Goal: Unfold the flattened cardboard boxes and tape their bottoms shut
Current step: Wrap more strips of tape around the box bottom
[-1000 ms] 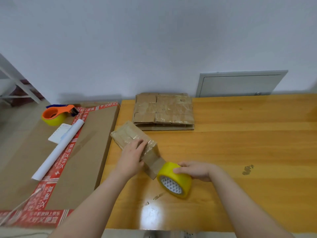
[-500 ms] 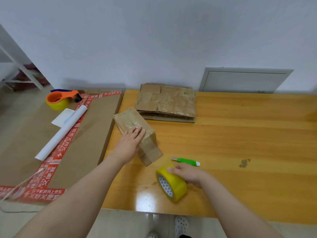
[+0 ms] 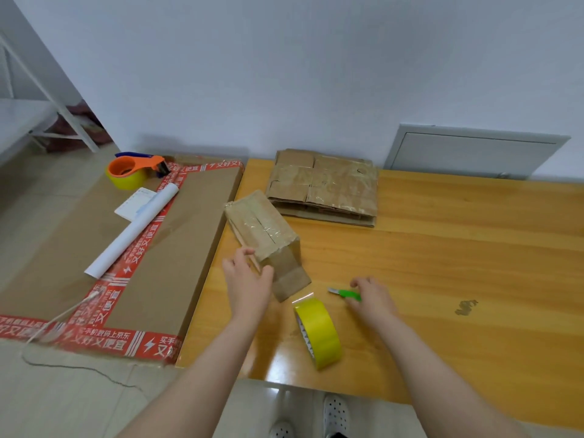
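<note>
- A small cardboard box (image 3: 264,235) stood near the left edge of a wooden table (image 3: 442,248), its taped bottom facing up and its long axis running diagonally from the far left toward the near right.
- The person's left hand (image 3: 248,279) gripped the box's near left corner, thumb against the near end panel and fingers on the left side.
- The right hand (image 3: 371,297) rested on a green utility knife (image 3: 346,293) that lay flat on the table, blade end pointing left toward the box; whether the fingers had closed on it could not be told.
- A yellow tape roll (image 3: 319,331) stood on edge just in front of the box, between the two forearms, with a short strip of tape reaching toward the box.
- A stack of flattened boxes (image 3: 324,186) lay behind, near the wall.
- An orange tape dispenser (image 3: 134,167) sat well apart on a large flat carton (image 3: 177,248) to the left.
</note>
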